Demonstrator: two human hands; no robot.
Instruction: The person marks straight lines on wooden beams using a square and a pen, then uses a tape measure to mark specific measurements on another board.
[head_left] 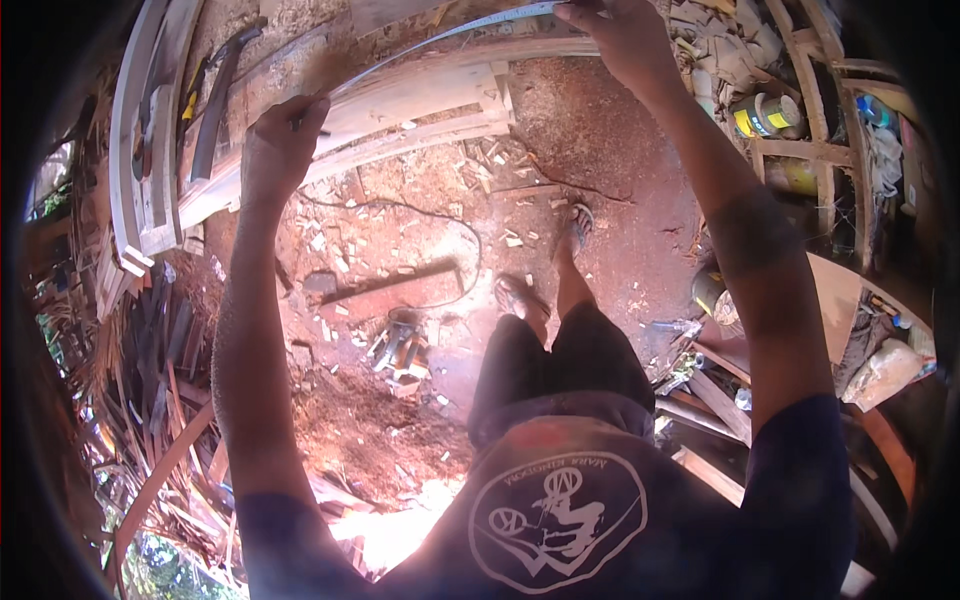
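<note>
A thin, pale measuring tape (450, 32) arcs over a wooden workbench (420, 95) at the top of the view. My right hand (628, 45) is closed on its far right end; the fingertips are partly cut off by the upper edge. At the tape's left end, my left hand (275, 150) is closed with thumb and fingers pressed together. A small dark bit shows between those fingers, too small to name. Left of this hand, a hammer (222, 95) lies on the bench, next to a yellow-and-black tool (190, 103).
Wood scraps and sawdust litter the reddish floor (600, 120), where a dark cord (478, 250) and a wooden block (395, 290) lie. Yellow-labelled cans (768, 117) stand in a wooden rack (815, 150) at right. Stacked wood strips (165, 350) fill the left side.
</note>
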